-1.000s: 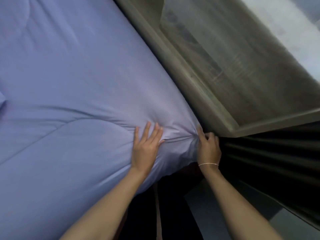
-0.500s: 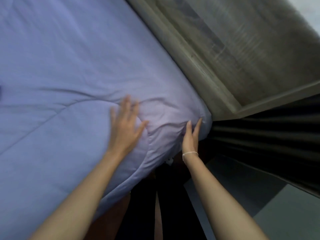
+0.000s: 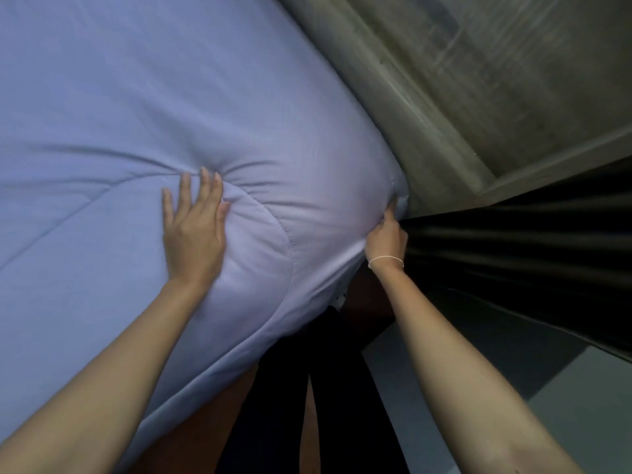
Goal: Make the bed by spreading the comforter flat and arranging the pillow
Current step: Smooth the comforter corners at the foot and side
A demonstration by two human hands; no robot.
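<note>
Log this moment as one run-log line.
left hand: flat on comforter | right hand: grips comforter corner by curtain | creases remain | pillow unseen

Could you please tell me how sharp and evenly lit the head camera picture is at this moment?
Head view: the wooden headboard at upper right is streaked with motion blur; the left hand, flat on the lilac comforter, and the right hand at its corner are fairly sharp; light is soft, brightest on the comforter; the dark curtain shows faint sheen; wide-angle bending curves the bed edge.

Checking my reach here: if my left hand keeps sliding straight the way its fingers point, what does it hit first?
The bunched wrinkles in the comforter just past the left hand; beyond them, only flat comforter shows.
</note>
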